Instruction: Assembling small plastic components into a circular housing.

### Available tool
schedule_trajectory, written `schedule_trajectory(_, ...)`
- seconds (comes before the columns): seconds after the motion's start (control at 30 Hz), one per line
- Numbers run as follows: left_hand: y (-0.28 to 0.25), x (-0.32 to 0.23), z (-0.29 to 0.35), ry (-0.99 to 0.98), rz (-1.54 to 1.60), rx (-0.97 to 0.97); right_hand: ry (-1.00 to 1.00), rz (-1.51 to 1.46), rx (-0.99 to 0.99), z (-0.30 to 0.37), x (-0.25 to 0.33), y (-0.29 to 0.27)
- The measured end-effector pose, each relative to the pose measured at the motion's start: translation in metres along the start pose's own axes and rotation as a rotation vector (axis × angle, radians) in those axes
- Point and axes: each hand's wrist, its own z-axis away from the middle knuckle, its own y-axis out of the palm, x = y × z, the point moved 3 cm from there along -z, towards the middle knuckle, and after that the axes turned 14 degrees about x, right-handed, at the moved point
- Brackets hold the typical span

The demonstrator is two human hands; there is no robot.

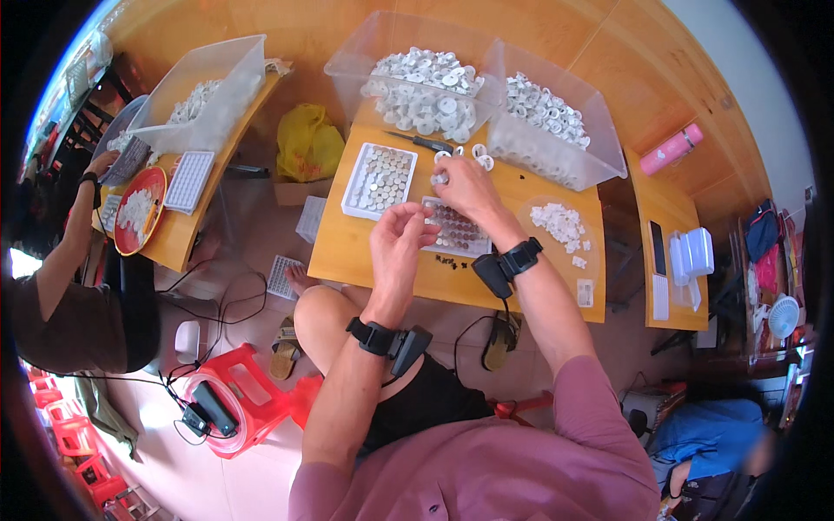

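My left hand (400,246) is raised at the near edge of the wooden table, its fingertips pinched together; whatever they may hold is too small to make out. Over the table my right hand (469,188) curls around a small whitish part (440,178). Just below it lies a tray of round brown pieces in rows (458,233). To the left sits a white tray (347,208) filled with silvery discs. A few white rings (485,161) lie beyond my right hand, near a dark pointed tool (432,143).
Two clear bins (556,169) of white round parts stand at the back. Small white pieces (559,224) are heaped at right, and tiny black bits (450,261) lie by the near edge. Another person's arm (65,208) works at the left table. A red stool (252,382) carries cables.
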Motion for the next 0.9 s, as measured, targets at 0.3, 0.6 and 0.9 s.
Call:
schedule_trajectory(0.3,0.010,-0.011,0.001,0.161,-0.141,0.037,-0.033,-1.344,0.248,0.067,0.024,-0.026)
schedule_trajectory(0.6,0.012,-0.005,0.001,0.092,-0.013,0.106,-0.012,-1.381,0.243,0.083,0.031,-0.022)
schedule_trajectory(0.9,0.013,0.000,0.007,-0.131,0.215,0.166,-0.104,-0.835,0.055,0.083,0.030,-0.036)
